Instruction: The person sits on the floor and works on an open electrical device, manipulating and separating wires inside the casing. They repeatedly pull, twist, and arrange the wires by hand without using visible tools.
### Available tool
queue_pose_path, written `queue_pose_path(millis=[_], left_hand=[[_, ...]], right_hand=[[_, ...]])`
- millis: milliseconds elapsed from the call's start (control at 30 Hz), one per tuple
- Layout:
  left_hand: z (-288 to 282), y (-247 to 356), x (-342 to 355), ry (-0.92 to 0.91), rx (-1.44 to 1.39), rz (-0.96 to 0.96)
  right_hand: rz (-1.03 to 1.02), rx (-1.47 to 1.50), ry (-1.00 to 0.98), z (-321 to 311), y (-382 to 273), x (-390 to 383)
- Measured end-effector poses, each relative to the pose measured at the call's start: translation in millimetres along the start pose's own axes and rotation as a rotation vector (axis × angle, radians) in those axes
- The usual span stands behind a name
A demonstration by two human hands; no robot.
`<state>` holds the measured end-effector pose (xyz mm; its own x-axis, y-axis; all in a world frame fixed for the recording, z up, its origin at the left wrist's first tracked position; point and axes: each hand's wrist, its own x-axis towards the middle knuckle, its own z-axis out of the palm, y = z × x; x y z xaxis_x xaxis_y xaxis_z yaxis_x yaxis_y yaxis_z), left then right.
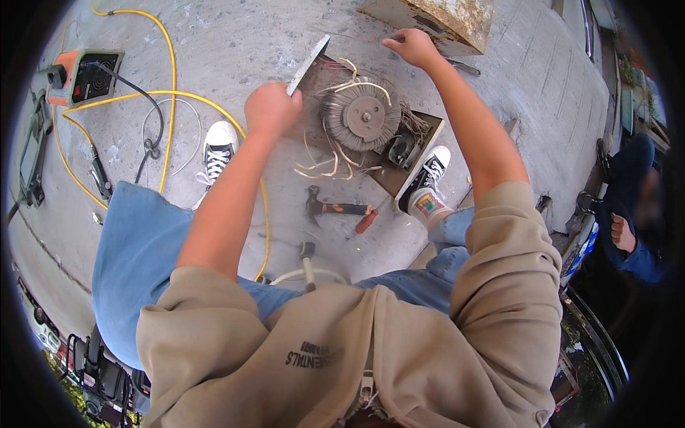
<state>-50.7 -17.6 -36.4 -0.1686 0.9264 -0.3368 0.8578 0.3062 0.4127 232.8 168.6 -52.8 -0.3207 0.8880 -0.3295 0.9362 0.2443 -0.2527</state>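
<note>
My left hand (pixel 271 107) grips a flat pale metal plate (pixel 308 65), tilted upward, with reddish wires behind it. Up and to the right, my right hand (pixel 410 47) has its fingertips pinched together beside a rusty metal box; what they hold, if anything, is too small to make out. Below and between my hands sits a round toroidal transformer (pixel 360 118) with a bolt at its centre and loose white wires (pixel 328 171). It rests by an open metal housing (pixel 421 157) containing a dark component. A hammer (pixel 339 208) and a red-handled screwdriver (pixel 365 222) lie below.
The rusty box (pixel 457 18) stands at the top. An orange machine (pixel 78 75) with yellow cables (pixel 173 57) lies on the concrete at left. My sneakers flank the work. Another person (pixel 635 214) in blue is at the far right. A grey tool (pixel 467 68) lies near the box.
</note>
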Motion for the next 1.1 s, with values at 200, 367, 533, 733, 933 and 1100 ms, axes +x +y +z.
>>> queue_pose_path(millis=[200,367,533,733,933,1100], left_hand=[[3,3,-2,0.031,0.013,0.020],[4,11,-5,0.043,0.006,0.012],[2,8,-8,0.078,0.028,0.004],[-7,14,-11,-0.016,0.167,0.015],[-21,26,-8,-0.127,0.356,0.082],[-22,23,-9,-0.170,0.431,0.104]], right_hand=[[0.155,0.311,-0.261,-41,40,-106],[0.247,0.284,-0.349,-61,61,-211],[0.534,0.572,-0.463,-33,59,-288],[0.607,0.623,-0.560,17,-16,-275],[0.535,0.404,-0.360,46,-10,-269],[0.542,0.416,-0.264,43,-2,-272]])
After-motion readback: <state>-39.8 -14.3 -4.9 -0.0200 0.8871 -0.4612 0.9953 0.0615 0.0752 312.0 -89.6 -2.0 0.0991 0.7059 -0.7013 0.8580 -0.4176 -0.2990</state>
